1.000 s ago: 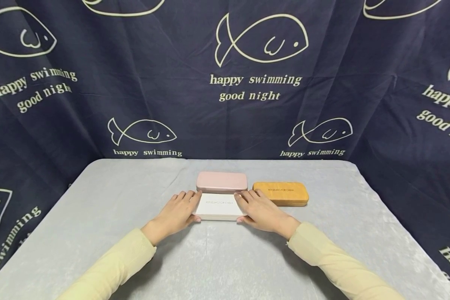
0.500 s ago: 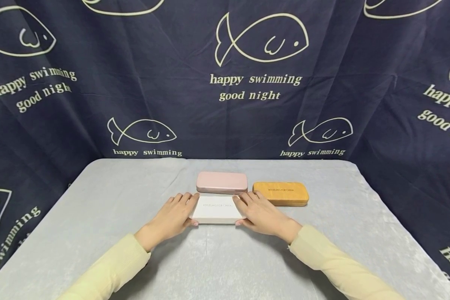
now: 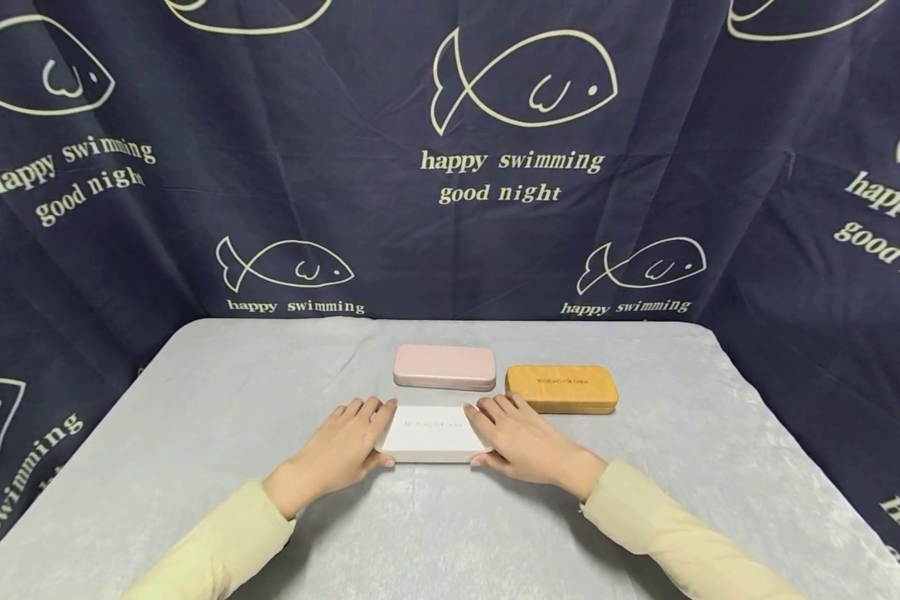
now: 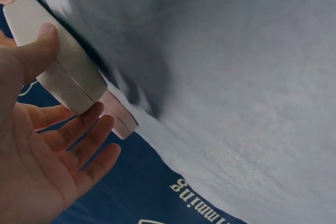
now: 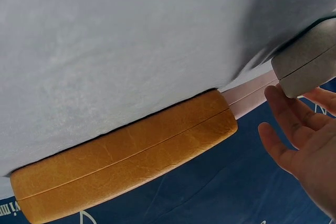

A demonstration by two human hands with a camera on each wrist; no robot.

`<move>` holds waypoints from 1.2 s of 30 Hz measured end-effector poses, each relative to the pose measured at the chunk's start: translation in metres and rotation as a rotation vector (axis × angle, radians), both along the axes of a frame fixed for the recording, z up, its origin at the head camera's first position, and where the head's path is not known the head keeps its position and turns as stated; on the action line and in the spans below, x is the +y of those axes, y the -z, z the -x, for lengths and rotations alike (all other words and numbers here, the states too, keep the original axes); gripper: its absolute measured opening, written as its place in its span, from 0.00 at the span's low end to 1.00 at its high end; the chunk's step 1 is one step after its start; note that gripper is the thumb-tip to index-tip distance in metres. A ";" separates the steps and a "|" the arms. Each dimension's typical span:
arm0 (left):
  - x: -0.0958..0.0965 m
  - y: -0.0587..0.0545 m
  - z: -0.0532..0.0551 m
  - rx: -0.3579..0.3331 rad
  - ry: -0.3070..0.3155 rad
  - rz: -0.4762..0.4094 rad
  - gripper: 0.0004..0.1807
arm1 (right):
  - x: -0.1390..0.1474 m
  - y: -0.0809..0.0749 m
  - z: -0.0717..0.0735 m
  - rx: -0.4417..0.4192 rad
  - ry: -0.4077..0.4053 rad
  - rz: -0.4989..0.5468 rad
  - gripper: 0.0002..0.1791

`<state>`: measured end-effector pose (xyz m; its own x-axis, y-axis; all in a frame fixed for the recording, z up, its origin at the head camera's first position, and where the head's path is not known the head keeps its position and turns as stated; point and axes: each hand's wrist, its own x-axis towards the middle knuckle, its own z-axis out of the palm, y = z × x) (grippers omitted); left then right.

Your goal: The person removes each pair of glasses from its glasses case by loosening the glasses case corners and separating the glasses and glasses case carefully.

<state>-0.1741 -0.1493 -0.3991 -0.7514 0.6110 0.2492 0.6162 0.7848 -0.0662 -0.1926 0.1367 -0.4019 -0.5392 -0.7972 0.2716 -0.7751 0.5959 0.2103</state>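
A white glasses case (image 3: 429,435) with faint lettering on its lid lies flat between both hands at the middle of the table. My left hand (image 3: 337,446) grips its left end, thumb on the near side and fingers at the far side. At the opposite end, my right hand (image 3: 528,442) holds it the same way. The left wrist view shows a seam running along the side of the white case (image 4: 68,72), and its lid looks closed. Behind it lies a pink case (image 3: 445,367). A mustard-yellow case (image 3: 562,388) sits just beyond the right hand's fingers.
A pale grey cloth covers the table (image 3: 450,533). At the table's far edge hangs a dark blue curtain (image 3: 390,208) printed with fish and words; it also runs along both sides.
Both hands have drawn the white case toward the near side, so a gap now shows between it and the pink case. The pink and yellow cases have stayed put.
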 end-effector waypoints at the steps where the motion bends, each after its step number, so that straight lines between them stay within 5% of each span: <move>1: 0.000 0.000 -0.001 0.000 0.002 -0.001 0.43 | 0.000 0.000 -0.001 -0.001 0.000 -0.001 0.38; 23: -0.002 0.007 -0.006 -0.037 -0.006 -0.022 0.42 | -0.001 0.004 -0.005 -0.026 -0.012 0.032 0.38; 36: -0.011 0.006 -0.001 -0.134 0.026 -0.090 0.43 | 0.002 0.005 -0.003 -0.049 -0.022 0.076 0.38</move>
<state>-0.1728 -0.1599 -0.4053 -0.7657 0.6106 0.2020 0.6351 0.7674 0.0877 -0.1893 0.1388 -0.4070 -0.5360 -0.7870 0.3054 -0.7961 0.5916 0.1272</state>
